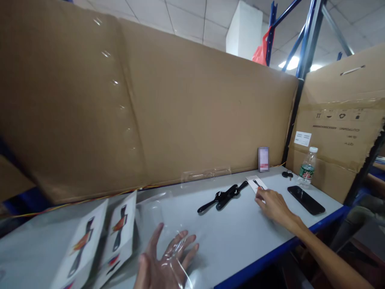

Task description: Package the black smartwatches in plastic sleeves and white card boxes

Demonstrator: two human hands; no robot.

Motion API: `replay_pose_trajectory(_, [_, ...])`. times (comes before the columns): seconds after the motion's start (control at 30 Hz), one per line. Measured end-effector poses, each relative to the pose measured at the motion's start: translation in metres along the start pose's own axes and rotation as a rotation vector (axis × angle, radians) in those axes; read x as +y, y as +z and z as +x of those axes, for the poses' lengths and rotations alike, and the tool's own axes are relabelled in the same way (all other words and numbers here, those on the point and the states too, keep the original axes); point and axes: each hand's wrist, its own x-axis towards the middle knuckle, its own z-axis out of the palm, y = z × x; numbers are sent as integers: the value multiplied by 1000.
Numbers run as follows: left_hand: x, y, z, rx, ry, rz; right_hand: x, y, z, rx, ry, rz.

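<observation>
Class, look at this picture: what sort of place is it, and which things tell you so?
Probably a warehouse packing bench: large cardboard cartons behind the table, blue metal racking, and black watch straps beside printed product boxes.

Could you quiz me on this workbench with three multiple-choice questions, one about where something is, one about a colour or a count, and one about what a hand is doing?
1. Where does the water bottle stand?
A. At the far right of the table, beside a cardboard box
B. Next to the printed boxes at the left
C. On the floor

2. What colour are the watch straps in the middle of the table?
A. White
B. Black
C. Red

3. What is the right hand doing?
A. Gripping the phone
B. Lifting the bottle
C. Resting its fingers on a small white card

Answers:
1 A, the bottle stands by the box at the table's right end.
2 B, both straps are dark black.
3 C, the fingers lie on the card's near edge; the black phone lies apart, untouched.
</observation>
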Motion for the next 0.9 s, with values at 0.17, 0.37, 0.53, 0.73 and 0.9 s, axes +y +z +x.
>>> replay_pose_trajectory(0.17, [-1, -7, 5, -32, -6, -34, -13, 18, 56, -1, -214, -61])
replay_pose_trajectory(0.37, [0, -5, 4, -41, -65, -114, -5, 43, 95, -98, -400, -204])
replay_pose_trajectory(0.53, [0, 7, -7, -8, -22, -195, 15, 33, 82, -157, -543, -235])
replay_pose_trajectory(0.73, [-3, 8, -8, -121, 35, -244, 33, 21, 30, -195, -512, -143])
replay_pose_trajectory(0.9, [-3, 6, -7, -126, 28, -240, 20, 16, -13, -282, -248, 278])
